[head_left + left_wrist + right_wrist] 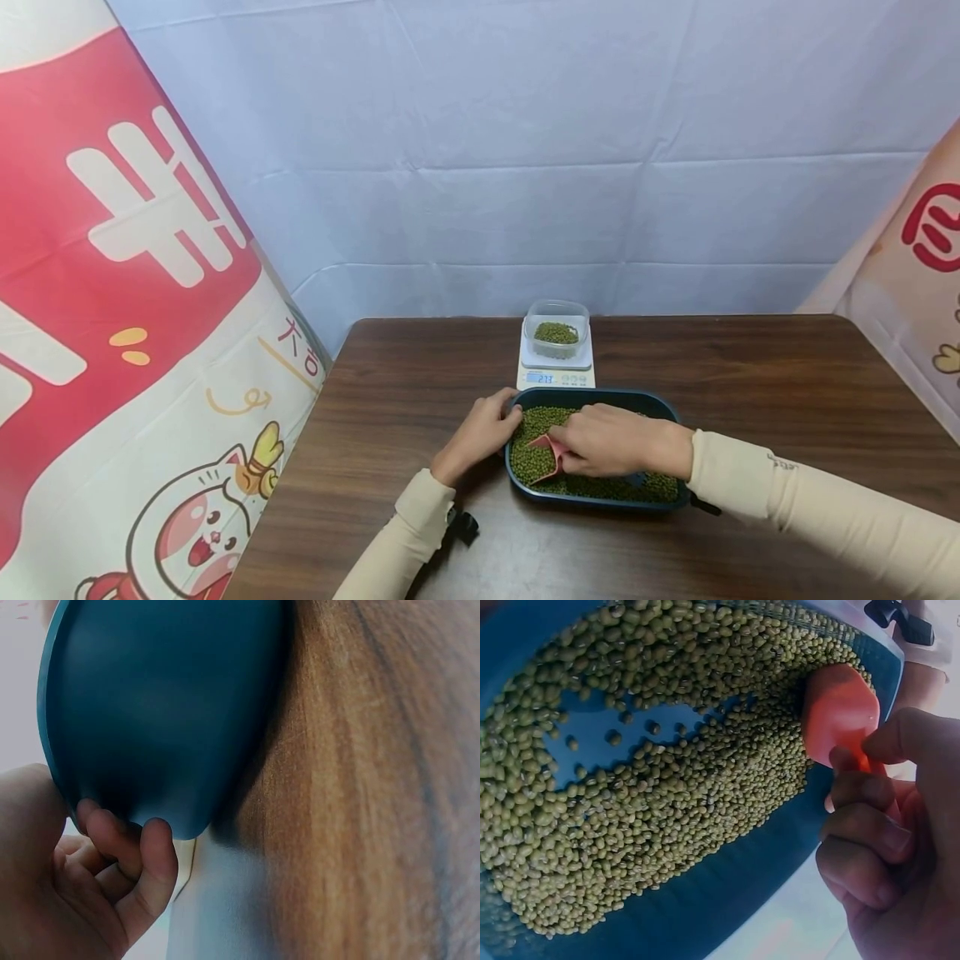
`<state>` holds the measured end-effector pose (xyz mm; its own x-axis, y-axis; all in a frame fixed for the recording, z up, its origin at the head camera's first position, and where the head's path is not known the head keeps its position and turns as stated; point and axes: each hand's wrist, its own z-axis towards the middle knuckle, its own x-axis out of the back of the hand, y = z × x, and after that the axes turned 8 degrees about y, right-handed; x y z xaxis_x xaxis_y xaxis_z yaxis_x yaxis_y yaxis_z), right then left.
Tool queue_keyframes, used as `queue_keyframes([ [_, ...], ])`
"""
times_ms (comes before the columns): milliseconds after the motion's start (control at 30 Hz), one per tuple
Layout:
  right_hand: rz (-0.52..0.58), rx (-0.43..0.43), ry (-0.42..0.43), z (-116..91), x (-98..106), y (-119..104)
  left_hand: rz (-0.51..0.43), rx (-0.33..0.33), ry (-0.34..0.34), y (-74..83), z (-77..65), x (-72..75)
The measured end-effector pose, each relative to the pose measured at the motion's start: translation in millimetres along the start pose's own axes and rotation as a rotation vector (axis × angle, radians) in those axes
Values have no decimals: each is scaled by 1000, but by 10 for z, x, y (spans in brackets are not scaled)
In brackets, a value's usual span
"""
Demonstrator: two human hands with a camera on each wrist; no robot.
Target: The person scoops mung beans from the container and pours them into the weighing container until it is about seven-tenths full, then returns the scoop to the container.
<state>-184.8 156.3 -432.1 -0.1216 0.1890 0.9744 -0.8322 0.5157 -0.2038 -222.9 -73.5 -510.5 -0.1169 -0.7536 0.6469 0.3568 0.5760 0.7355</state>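
A dark teal basin (600,498) of green mung beans (697,795) stands on the table. My left hand (483,427) grips its left end, thumb over the rim and fingers against the outer wall (165,697). Inside the basin, my right hand (611,442) holds a red scoop (841,712) by its handle, the scoop's bowl down among the beans at the left end. A trough in the beans shows the basin's bare blue floor. Right behind the basin, a clear plastic container (557,350) with some beans sits on a white kitchen scale (558,379).
The brown wooden table (750,392) extends on both sides of the basin. A pale cloth (487,167) hangs behind it, with printed banners at left and right. A black wrist-worn device (463,527) shows by the left sleeve.
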Motion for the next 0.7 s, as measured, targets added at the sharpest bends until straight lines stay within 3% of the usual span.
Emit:
queue_keyframes([
  [700,76,-29,-4,-106,-99,134,-23,16,-4,2,-6,-14],
])
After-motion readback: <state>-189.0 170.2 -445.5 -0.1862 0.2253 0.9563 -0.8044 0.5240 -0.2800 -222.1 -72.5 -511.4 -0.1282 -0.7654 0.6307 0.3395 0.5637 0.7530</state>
